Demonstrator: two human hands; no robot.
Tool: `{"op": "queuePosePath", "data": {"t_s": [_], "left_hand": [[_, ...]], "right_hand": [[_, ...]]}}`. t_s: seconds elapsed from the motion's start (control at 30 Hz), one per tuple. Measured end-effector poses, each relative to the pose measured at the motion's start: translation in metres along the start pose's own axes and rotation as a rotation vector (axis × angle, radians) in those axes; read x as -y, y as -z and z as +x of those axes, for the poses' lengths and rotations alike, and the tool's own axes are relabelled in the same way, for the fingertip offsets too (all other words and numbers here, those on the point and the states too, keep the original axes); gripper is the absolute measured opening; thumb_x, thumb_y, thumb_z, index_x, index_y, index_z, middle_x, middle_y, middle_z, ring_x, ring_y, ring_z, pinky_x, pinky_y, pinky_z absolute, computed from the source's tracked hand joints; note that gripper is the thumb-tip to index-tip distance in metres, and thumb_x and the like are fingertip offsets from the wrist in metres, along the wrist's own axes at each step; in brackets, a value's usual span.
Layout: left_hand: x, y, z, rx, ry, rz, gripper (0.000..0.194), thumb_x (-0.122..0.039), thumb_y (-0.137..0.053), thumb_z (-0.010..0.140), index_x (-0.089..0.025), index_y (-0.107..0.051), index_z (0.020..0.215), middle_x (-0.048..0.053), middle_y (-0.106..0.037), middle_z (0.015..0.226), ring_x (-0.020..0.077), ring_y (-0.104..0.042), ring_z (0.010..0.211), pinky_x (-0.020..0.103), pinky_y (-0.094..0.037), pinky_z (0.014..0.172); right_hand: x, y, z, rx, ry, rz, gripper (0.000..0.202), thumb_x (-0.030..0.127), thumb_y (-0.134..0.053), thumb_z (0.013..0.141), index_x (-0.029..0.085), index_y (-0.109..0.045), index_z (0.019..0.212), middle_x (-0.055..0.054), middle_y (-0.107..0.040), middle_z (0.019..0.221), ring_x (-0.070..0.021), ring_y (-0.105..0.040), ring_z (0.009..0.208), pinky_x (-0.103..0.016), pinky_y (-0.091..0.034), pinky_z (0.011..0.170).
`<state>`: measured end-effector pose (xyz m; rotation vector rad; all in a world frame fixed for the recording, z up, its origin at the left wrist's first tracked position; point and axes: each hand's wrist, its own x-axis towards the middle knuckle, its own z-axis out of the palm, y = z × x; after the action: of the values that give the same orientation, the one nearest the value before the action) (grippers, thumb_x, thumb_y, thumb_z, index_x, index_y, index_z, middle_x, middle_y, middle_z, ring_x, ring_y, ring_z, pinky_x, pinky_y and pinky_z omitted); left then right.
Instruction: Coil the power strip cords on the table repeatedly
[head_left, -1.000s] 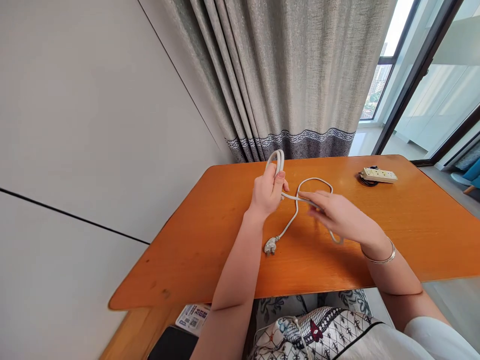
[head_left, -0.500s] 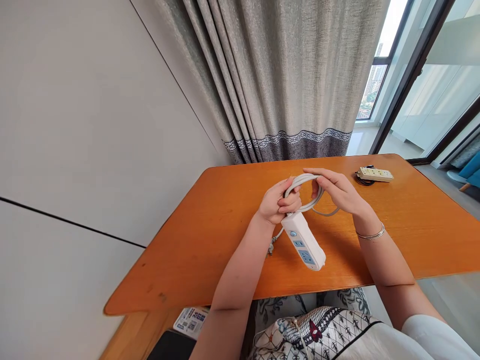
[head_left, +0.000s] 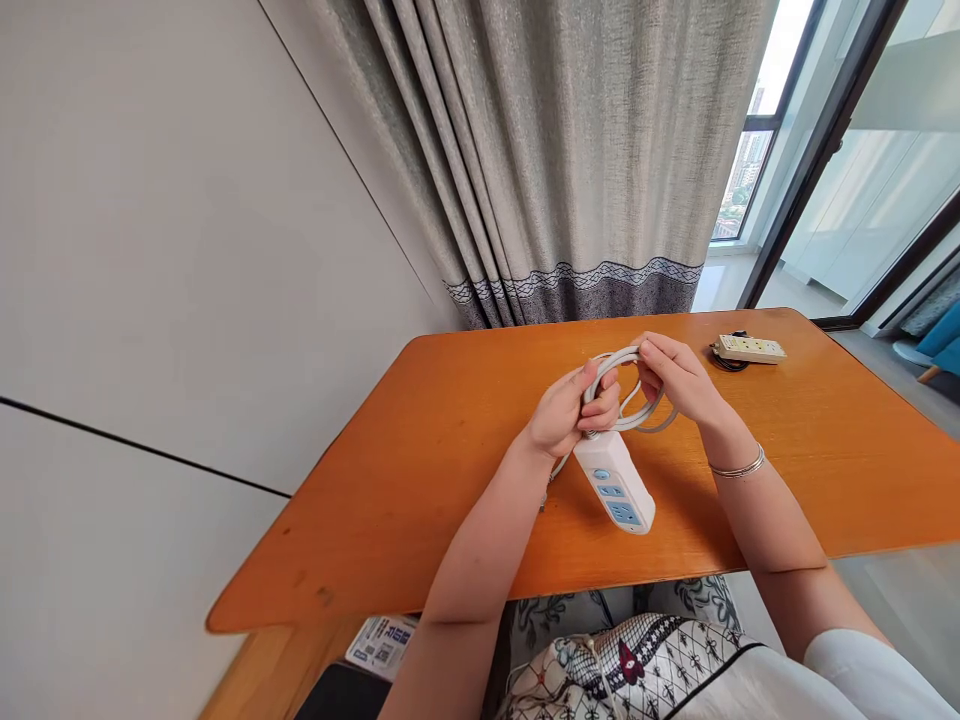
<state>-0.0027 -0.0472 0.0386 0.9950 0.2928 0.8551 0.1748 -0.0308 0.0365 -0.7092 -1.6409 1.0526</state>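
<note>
A white power strip (head_left: 616,484) with blue socket faces hangs tilted below my hands, over the orange wooden table. Its white cord (head_left: 637,420) is looped into a coil above it. My left hand (head_left: 574,405) is wrapped round the left side of the coil, close to the strip's end. On the coil's upper right, my right hand (head_left: 675,378) pinches the cord between thumb and fingers. The plug (head_left: 544,503) dangles at the left, partly hidden behind my left wrist.
Another power strip (head_left: 750,348), cream-coloured with a dark cord, lies at the table's back right. The wooden table (head_left: 390,480) reaches toward a grey curtain (head_left: 585,150). A pale wall (head_left: 150,250) stands on the left. Below the front edge sits a printed box (head_left: 381,643).
My left hand, the coil and the strip have shifted slightly right. My right hand's fingers have closed onto the cord, and the strip has turned a little.
</note>
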Motion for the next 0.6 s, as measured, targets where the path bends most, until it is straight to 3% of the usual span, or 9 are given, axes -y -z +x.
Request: {"op": "queuePosePath", "data": {"t_s": [0.1,0.2,0.37,0.5,0.6], "left_hand": [[-0.005,-0.005,-0.002,-0.092,-0.029,-0.095,0.046,-0.045,-0.035,0.105,-0.018,-0.045,0.070,-0.011,-0.020,0.046,0.0037,-0.010,0.035,0.015,-0.025,0.041],[-0.013,-0.007,-0.005,-0.200,-0.115,-0.200,0.049,-0.042,-0.022,0.107,-0.019,-0.041,0.069,-0.011,-0.015,0.048,0.0049,-0.008,0.035,0.016,-0.024,0.039],[-0.029,-0.006,-0.012,-0.337,-0.325,-0.294,0.048,-0.040,-0.016,0.108,-0.020,-0.038,0.071,-0.011,-0.012,0.049,0.0058,-0.008,0.035,0.015,-0.024,0.039],[-0.042,0.000,-0.020,-0.389,-0.504,-0.317,0.046,-0.041,-0.017,0.109,-0.020,-0.039,0.073,-0.012,-0.012,0.048,0.0058,-0.005,0.035,0.015,-0.024,0.038],[-0.049,0.004,-0.023,-0.422,-0.587,-0.295,0.045,-0.042,-0.020,0.108,-0.020,-0.039,0.073,-0.012,-0.013,0.047,0.0061,-0.004,0.035,0.015,-0.024,0.038]], "right_hand": [[0.001,0.002,0.002,0.012,-0.005,0.081,0.050,0.069,-0.057,0.089,0.019,-0.054,0.082,0.005,-0.051,0.062,-0.0088,-0.051,0.050,-0.022,-0.043,0.048],[-0.002,0.004,0.002,0.017,-0.038,0.108,0.050,0.068,-0.059,0.088,0.019,-0.057,0.099,0.003,-0.059,0.072,-0.0106,-0.059,0.059,-0.023,-0.049,0.055],[-0.019,0.011,0.009,0.092,-0.063,0.113,0.052,0.064,-0.063,0.087,0.019,-0.055,0.114,0.008,-0.048,0.061,-0.0114,-0.054,0.057,-0.027,-0.049,0.060],[-0.039,0.018,0.019,-0.122,0.067,0.079,0.045,0.058,-0.067,0.086,0.023,-0.058,0.111,0.008,-0.046,0.063,-0.0097,-0.046,0.054,-0.024,-0.041,0.056],[-0.048,0.018,0.021,-0.293,0.141,-0.130,0.038,0.054,-0.059,0.091,0.022,-0.065,0.110,0.004,-0.055,0.070,-0.0102,-0.044,0.054,-0.025,-0.038,0.054]]}}
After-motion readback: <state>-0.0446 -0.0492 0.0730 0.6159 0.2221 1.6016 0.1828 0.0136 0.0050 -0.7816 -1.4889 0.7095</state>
